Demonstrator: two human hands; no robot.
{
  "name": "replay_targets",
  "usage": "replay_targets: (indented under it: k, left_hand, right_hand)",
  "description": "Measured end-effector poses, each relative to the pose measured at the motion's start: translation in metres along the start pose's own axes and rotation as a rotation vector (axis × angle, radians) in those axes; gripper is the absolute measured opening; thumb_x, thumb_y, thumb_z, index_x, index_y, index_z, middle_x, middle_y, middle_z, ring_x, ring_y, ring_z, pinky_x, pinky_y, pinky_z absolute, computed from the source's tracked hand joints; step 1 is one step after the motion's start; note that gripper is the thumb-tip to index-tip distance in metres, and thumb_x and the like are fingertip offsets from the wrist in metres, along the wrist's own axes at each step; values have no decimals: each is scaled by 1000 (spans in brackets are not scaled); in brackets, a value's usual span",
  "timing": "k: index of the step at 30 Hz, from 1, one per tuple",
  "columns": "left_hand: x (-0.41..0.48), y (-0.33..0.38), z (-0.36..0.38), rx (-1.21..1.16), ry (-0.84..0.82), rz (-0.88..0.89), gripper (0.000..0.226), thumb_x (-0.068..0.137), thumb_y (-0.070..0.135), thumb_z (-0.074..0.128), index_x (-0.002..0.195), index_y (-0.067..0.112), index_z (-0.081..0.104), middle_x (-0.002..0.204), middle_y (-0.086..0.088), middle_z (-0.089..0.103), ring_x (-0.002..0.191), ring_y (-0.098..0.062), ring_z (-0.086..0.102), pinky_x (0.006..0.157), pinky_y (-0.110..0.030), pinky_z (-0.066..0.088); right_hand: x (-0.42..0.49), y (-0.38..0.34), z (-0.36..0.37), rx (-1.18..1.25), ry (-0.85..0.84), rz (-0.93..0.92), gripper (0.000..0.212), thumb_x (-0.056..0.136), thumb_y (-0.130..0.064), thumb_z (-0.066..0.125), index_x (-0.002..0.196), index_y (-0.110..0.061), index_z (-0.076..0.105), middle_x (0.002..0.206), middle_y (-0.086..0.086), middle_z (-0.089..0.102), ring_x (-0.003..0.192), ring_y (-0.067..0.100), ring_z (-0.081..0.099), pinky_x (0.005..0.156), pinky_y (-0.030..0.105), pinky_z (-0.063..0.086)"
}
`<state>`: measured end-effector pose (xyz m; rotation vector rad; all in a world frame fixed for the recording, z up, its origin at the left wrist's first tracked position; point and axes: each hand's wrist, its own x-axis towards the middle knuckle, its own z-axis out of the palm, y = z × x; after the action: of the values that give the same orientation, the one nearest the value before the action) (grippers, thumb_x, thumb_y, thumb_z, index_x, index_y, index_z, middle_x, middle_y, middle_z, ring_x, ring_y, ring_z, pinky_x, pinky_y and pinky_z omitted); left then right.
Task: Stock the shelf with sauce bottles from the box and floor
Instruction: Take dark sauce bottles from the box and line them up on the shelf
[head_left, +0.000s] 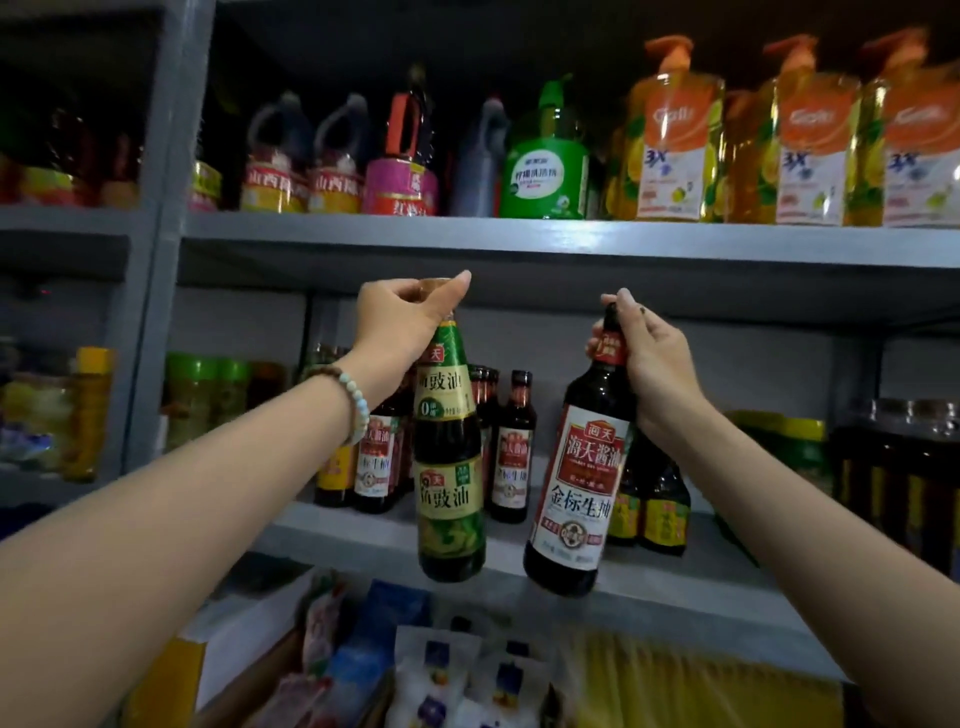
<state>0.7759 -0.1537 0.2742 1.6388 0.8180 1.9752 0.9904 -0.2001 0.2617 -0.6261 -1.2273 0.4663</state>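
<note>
My left hand (400, 317) grips the cap of a dark sauce bottle with a green and yellow label (449, 467), which hangs in the air before the grey middle shelf (363, 530). My right hand (649, 358) holds the neck of a dark sauce bottle with a red and white label (582, 493), tilted, its base just above the shelf's front edge. Several smaller red-labelled sauce bottles (511, 452) stand at the back of this shelf between the two held bottles.
Two short yellow-labelled bottles (649, 509) stand behind the right bottle. Dark jars (904, 467) are at the far right, green-lidded jars (208, 395) at the left. The upper shelf (519, 234) carries jugs and orange soap bottles (670, 140). Packets (441, 670) lie below.
</note>
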Motion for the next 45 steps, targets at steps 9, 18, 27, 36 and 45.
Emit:
replay_targets:
  k: [9, 18, 27, 36, 45]
  left_hand:
    - [60, -58, 0, 69, 129, 21, 31, 68, 51, 76, 66, 21, 70, 65, 10, 67, 65, -4, 63, 55, -19, 44]
    - [88, -122, -5, 104, 58, 1, 30, 67, 52, 76, 69, 22, 72, 63, 13, 68, 60, 1, 63, 51, -14, 41]
    - [101, -153, 2, 129, 16, -4, 30, 68, 50, 76, 65, 21, 71, 64, 10, 69, 64, -7, 65, 52, -19, 44]
    - [106, -168, 9, 138, -18, -53, 32, 65, 55, 75, 69, 24, 68, 69, 11, 68, 65, -5, 64, 50, -17, 42]
    - [98, -187, 26, 122, -90, -45, 26, 74, 48, 72, 81, 23, 64, 73, 10, 64, 66, -3, 59, 50, -12, 37]
  right_hand:
    - [56, 74, 34, -95, -13, -75, 27, 94, -35, 53, 102, -13, 64, 77, -1, 63, 71, 9, 62, 66, 20, 53]
    - [66, 131, 61, -103, -9, 19, 32, 93, -36, 54, 106, -9, 63, 82, 3, 65, 75, 12, 64, 67, 25, 56]
    - [68, 158, 72, -142, -22, -2, 18, 95, -32, 52, 100, -20, 64, 80, -1, 66, 66, -1, 64, 61, 14, 52]
    - [72, 175, 68, -126, -32, 28, 26, 94, -33, 54, 112, -17, 63, 80, -2, 68, 70, 4, 67, 65, 19, 54]
    - [73, 175, 74, -134, -106, 62, 23, 92, -35, 56, 107, -19, 63, 81, 1, 69, 77, 13, 68, 70, 26, 56]
